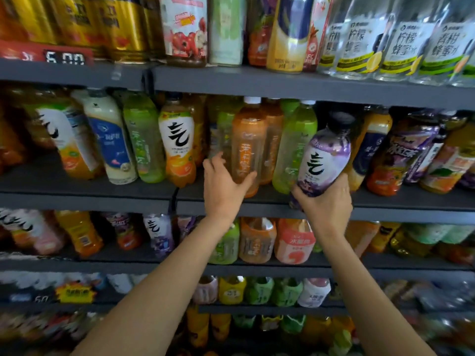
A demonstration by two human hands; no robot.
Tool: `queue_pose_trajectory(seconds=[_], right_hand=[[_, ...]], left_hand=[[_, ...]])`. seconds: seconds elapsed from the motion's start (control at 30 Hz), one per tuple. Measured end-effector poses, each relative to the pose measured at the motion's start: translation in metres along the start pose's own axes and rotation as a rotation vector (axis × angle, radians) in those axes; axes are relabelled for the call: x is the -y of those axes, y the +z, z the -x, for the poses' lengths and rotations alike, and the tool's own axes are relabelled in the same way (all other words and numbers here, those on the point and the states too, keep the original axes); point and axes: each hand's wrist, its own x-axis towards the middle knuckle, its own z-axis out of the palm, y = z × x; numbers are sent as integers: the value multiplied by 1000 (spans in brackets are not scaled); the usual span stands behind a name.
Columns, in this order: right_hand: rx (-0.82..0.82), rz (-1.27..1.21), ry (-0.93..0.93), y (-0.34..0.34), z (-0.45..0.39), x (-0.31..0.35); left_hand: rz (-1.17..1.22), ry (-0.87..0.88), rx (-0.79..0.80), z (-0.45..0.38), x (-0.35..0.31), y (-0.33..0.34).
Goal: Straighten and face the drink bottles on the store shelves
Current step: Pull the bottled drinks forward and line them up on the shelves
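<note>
My right hand (325,201) grips the purple bottle (324,156) by its base at the middle shelf (385,205) edge, tilted, label out, probably to seat it. Left hand (226,185) cups the orange tea bottle (248,147), likely steadying that row.

A red price tag with white digits on a black panel (64,57) is fixed to the top-left shelf edge, and a yellow starburst promotional label (75,292) sits on a lower-left shelf edge.
</note>
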Motion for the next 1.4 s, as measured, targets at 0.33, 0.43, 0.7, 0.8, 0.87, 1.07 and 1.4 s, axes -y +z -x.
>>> queue_pose_trajectory(seconds=[0.33,0.43,0.7,0.8,0.87,1.07,1.4], right_hand=[[417,-250,-468,92,181,123],[784,-243,-395,137,221,146],[1309,-222,-202,218,248,187],[1147,-209,-166,241,264,204],[1038,-110,-165,255,272,209],[812,134,-245,267,260,191],[588,-27,-87,296,257,186]], left_hand=[[99,243,198,60,110,-187],[-61,48,227,64,159,-232],[-279,-291,258,63,271,-290],[-387,-210,313,56,290,-287],[-388,-178,374,50,305,-280],[-204,-281,576,2,355,-266],[-15,-400,317,-59,369,-236]])
